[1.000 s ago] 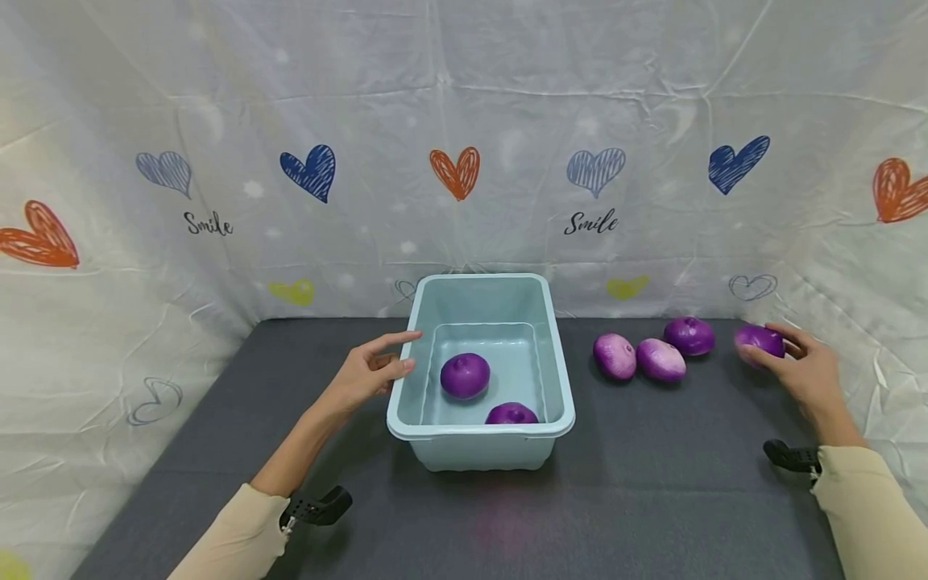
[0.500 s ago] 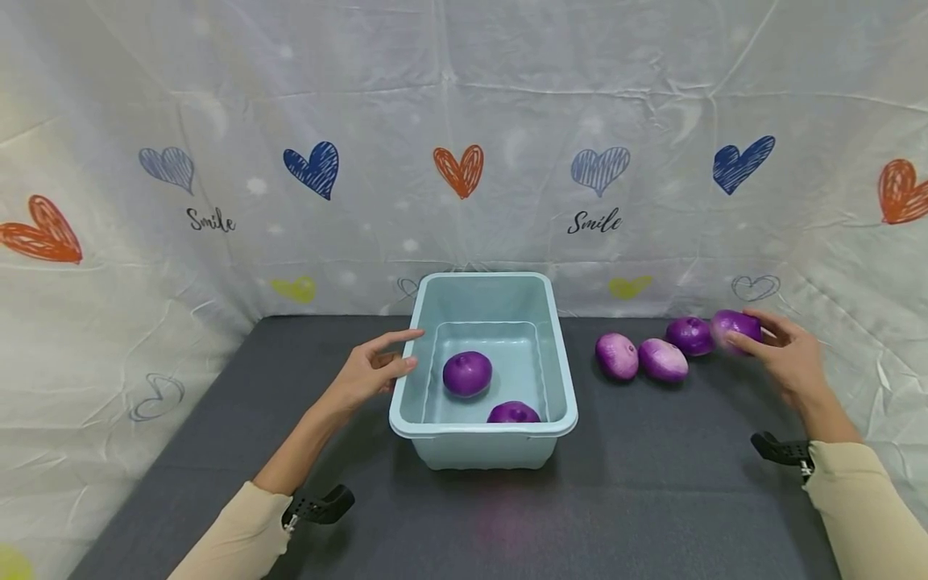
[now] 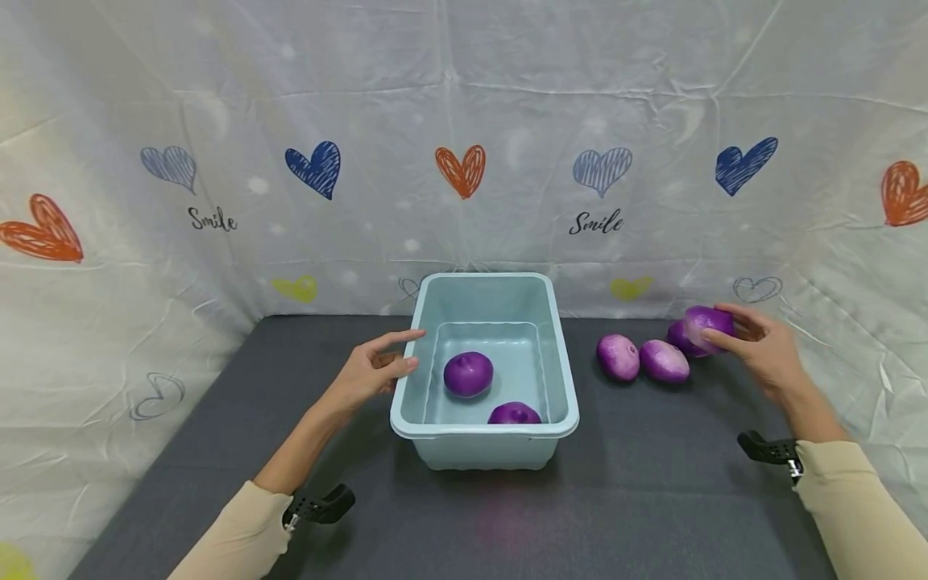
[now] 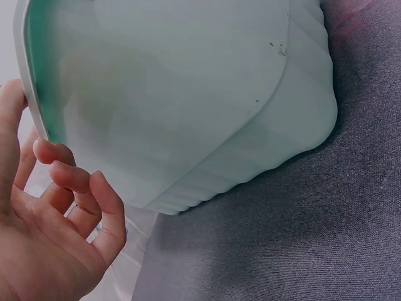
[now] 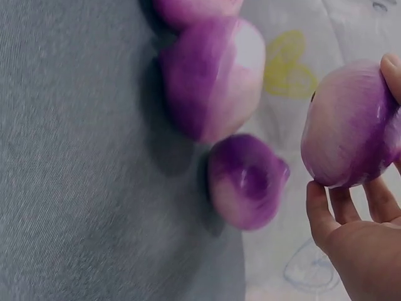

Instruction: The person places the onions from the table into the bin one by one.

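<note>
Bin [image 3: 484,453] holds two onions [image 3: 467,374], right hand [image 3: 770,353] grips a third onion [image 3: 707,327], relaxed left hand [image 3: 362,374] touches the rim [image 3: 484,430]; three loose onions [image 3: 618,358] apparently remain.

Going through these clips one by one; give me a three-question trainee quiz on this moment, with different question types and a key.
1. How many purple onions can be seen inside the light blue plastic tub?
2. True or false: the right hand rests on the tub's rim.
3. Where is the left hand? A) Beneath the tub. B) At the tub's side rim. C) Around an onion.

Key: 1. Two. 2. False; it holds another purple onion. 3. B.
</note>
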A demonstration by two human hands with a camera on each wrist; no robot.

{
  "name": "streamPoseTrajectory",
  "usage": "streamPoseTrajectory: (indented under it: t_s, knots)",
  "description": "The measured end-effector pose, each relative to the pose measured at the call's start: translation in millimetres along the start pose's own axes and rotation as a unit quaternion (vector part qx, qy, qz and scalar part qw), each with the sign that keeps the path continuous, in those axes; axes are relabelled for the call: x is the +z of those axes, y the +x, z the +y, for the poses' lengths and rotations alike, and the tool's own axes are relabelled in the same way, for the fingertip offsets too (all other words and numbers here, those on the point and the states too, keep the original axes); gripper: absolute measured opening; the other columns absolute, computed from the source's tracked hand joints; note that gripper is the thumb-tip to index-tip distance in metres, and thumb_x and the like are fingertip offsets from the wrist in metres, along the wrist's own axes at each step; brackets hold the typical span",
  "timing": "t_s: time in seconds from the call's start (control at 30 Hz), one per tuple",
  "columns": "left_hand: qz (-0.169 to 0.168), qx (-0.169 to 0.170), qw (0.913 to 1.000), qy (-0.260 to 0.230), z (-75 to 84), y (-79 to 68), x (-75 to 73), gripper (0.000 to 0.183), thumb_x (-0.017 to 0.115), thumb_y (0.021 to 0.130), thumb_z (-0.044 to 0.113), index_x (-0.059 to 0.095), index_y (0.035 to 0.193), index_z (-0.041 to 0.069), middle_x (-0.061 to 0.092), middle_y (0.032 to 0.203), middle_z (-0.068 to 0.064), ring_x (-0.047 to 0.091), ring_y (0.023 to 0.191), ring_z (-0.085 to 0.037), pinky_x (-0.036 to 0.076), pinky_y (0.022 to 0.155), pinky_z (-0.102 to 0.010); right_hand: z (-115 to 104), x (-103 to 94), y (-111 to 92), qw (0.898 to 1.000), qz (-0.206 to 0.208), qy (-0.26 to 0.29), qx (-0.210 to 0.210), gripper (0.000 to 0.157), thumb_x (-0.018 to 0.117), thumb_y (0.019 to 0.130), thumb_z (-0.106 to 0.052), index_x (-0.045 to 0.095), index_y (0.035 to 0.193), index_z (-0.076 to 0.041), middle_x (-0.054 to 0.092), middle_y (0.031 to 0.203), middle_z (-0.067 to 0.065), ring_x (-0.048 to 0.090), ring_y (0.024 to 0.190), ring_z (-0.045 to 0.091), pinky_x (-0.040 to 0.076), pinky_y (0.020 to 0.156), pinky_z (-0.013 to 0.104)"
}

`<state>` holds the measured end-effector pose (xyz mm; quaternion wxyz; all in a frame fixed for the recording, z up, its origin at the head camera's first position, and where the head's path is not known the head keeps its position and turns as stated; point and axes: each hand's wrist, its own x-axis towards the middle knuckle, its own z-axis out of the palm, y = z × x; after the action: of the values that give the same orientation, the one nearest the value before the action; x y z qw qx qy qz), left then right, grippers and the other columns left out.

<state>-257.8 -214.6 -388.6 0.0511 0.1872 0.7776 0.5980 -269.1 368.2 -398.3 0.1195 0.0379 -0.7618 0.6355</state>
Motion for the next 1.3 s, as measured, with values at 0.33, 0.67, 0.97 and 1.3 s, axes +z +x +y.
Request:
streamPoseTrajectory:
  t_s: [0.33,0.67,0.97,1.3]
  knots:
    - [0.005,-0.009,0.9999,0.006,0.4,-0.9,-0.1,0.049,0.071,0.099,0.021,0.058,0.147,0.017,0.046,0.069,-0.005,0.04,0.062,-0.018,0.04,0.061,-0.033,-26,26.0,-3,0.994,-0.038,-0.103,-0.021,0.057,0.078,0.094,-0.018,0.057,0.145,-0.006,0.05,0.145,0.013,0.053,0.12,0.014,0.046,0.084,0.015]
    - [0.008,-0.012,0.9999,0.003,-0.5,0.7,-0.4,0.049,0.071,0.099,0.02,0.058,0.146,0.015,0.047,0.071,-0.009,0.04,0.062,-0.02,0.039,0.06,-0.033,-50,58.2,-1,0.99,-0.104,-0.084,-0.054,0.053,0.079,0.093,-0.014,0.059,0.142,-0.008,0.054,0.139,0.012,0.057,0.115,0.019,0.053,0.083,0.024]
    - [0.009,-0.017,0.9998,0.008,2.8,-1.3,-0.3,0.049,0.071,0.099,0.021,0.058,0.146,0.016,0.046,0.071,-0.008,0.038,0.061,-0.022,0.037,0.06,-0.033,-65,91.2,9,0.985,-0.125,-0.098,-0.071,0.056,0.083,0.089,-0.017,0.061,0.139,-0.006,0.057,0.138,0.013,0.056,0.122,0.032,0.051,0.086,0.024]
    - [-0.011,-0.015,0.9998,0.003,6.7,0.2,-4.6,0.049,0.071,0.099,0.021,0.058,0.146,0.017,0.046,0.069,-0.012,0.039,0.062,-0.028,0.038,0.061,-0.034,-81,122.9,16,0.982,-0.16,-0.044,-0.086,0.057,0.083,0.088,-0.016,0.061,0.139,-0.005,0.056,0.138,0.013,0.054,0.127,0.034,0.053,0.088,0.028]
